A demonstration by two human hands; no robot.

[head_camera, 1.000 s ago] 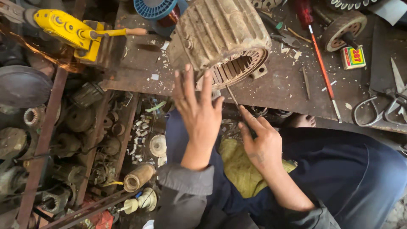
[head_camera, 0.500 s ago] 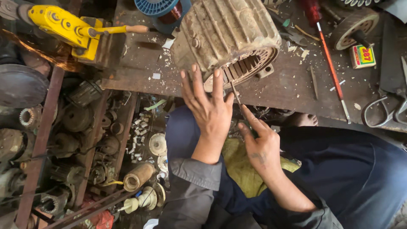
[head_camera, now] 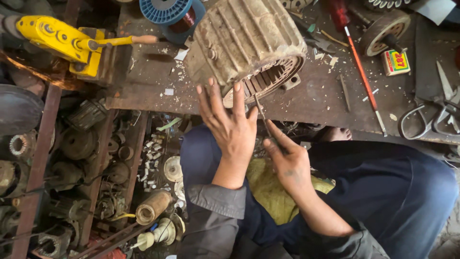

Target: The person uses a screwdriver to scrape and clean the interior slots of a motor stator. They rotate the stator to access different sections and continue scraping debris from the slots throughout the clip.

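A ribbed, rusty electric motor housing (head_camera: 249, 38) lies on its side on the metal workbench (head_camera: 316, 100), its slotted open end facing me. My left hand (head_camera: 230, 124) is raised flat with fingers spread, fingertips touching the housing's lower rim. My right hand (head_camera: 287, 160) pinches a thin metal tool (head_camera: 260, 109) whose tip points into the slots at the rim. Both hands are just in front of the bench edge, above my lap in dark blue trousers.
A yellow hand tool (head_camera: 62, 41) sits at the bench's left end. A blue wire spool (head_camera: 165, 9), a red-handled screwdriver (head_camera: 359, 72), a small box (head_camera: 395, 62) and scissors (head_camera: 431, 120) lie on the bench. Old motor parts fill the racks at left (head_camera: 72, 158).
Both hands have moved up toward the housing's open end. The left fingertips now reach the rim, and the thin tool's tip has come closer to the slots.
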